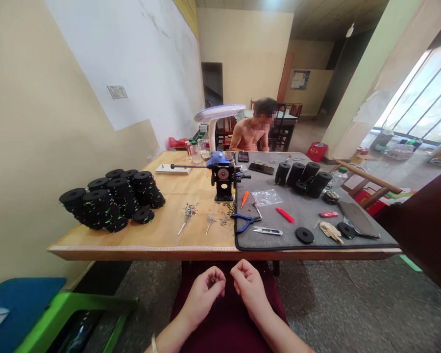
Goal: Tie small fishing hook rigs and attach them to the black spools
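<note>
Both my hands rest over my lap, below the front edge of the wooden table (169,235). My left hand (205,289) is curled, with its fingertips pinched together on something too small to name. My right hand (248,284) is curled into a loose fist right beside it, the fingertips of the two hands almost touching. On the table stands a blue and black hand-crank winder (223,175). Blue pliers (245,221), snips (267,231) and a red lighter (285,214) lie on a grey mat (308,211).
Stacks of black spools (112,198) fill the table's left side, more black spools (303,177) stand on the mat. Small pins (189,212) lie loose on the wood. A person sits at the far end behind a desk lamp (216,117). A green stool (69,314) stands at lower left.
</note>
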Demonstrator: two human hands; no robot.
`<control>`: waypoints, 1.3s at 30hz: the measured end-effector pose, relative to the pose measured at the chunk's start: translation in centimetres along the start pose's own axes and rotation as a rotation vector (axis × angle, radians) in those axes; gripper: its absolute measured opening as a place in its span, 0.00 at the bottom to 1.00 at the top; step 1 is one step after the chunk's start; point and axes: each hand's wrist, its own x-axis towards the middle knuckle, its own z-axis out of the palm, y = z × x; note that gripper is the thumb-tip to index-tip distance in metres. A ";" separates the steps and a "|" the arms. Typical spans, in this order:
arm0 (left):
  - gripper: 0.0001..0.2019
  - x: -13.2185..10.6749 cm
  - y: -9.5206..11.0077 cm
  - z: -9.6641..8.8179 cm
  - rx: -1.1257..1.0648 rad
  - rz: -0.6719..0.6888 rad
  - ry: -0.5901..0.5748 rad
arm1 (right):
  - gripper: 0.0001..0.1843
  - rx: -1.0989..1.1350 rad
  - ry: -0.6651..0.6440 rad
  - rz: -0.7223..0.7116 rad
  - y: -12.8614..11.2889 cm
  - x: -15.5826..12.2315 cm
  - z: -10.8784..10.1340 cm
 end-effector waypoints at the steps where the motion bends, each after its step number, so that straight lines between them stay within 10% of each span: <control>1: 0.05 0.0 0.0 0.0 0.014 0.005 0.016 | 0.14 -0.013 -0.004 -0.008 0.0 0.0 0.0; 11: 0.10 -0.1 0.4 0.0 0.237 0.037 0.129 | 0.12 -0.077 -0.130 0.080 -0.2 -0.1 0.2; 32: 0.15 0.8 -0.3 -1.8 -0.214 0.075 0.418 | 0.06 -0.203 -0.128 0.035 -0.6 -0.4 -0.2; 39: 0.16 0.8 -0.6 -2.2 -0.201 0.001 0.275 | 0.11 -0.015 -0.098 0.174 -1.5 -0.6 -0.1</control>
